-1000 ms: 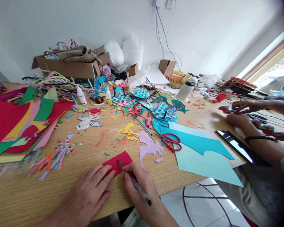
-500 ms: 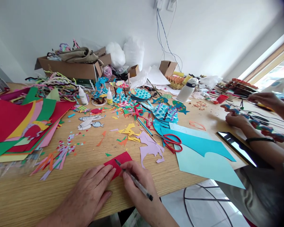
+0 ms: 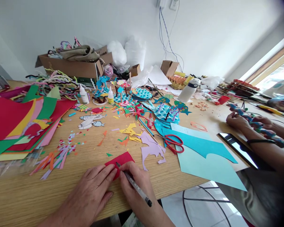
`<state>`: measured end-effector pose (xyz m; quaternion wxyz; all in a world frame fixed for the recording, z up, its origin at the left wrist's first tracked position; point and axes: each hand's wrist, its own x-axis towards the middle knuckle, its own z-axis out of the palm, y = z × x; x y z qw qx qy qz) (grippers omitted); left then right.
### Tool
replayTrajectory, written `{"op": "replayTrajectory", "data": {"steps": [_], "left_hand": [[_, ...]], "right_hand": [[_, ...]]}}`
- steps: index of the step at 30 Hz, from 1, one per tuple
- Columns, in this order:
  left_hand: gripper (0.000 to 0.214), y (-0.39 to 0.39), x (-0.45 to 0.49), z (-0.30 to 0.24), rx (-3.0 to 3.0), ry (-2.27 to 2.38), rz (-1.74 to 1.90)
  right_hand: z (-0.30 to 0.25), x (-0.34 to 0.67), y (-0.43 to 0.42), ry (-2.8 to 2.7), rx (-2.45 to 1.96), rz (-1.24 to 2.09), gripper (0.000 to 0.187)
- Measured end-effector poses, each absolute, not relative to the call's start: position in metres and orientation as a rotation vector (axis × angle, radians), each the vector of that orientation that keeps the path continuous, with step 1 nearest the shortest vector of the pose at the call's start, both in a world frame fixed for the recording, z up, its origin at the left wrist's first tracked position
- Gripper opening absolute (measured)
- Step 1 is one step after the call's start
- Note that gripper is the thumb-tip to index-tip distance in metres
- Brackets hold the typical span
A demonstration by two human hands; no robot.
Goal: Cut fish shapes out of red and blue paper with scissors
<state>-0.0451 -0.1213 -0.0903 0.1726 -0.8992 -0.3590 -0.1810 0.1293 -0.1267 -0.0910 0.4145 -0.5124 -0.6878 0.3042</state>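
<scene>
A small piece of red paper lies near the table's front edge. My left hand rests flat on its left side, fingers stretched out and holding it down. In my right hand is a clear-barrelled black pen, gripped between thumb and fingers with its tip at the red paper. The hands cover the paper's lower part. To the right lie a cut lilac paper scrap and red-handled scissors. Blue paper lies partly over pale green paper.
Stacked coloured paper fills the left side, with paper strips nearby. Glue bottles, paper fish cutouts and a white water bottle stand or lie farther back. At right, another person's hands hold a colourful string; a phone lies close by.
My pen has tilted slightly while staying at the red paper; my left hand keeps its place. The other person's far hand has come down to the colourful string.
</scene>
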Motion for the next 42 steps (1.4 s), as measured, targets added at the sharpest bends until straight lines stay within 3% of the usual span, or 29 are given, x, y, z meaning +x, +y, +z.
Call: {"op": "replayTrajectory", "data": {"steps": [34,42], "left_hand": [[0.032,-0.1212,-0.0465,-0.096,-2.578,-1.053,-0.596],[0.035,-0.1225,-0.0481,-0.0975,-2.596,-1.087,-0.536]], "right_hand": [[-0.0931,0.1293,-0.1247,-1.793,-1.255,0.673,0.01],[-0.0917,0.1274,-0.1254,-1.761,-1.415,0.604,0.013]]}}
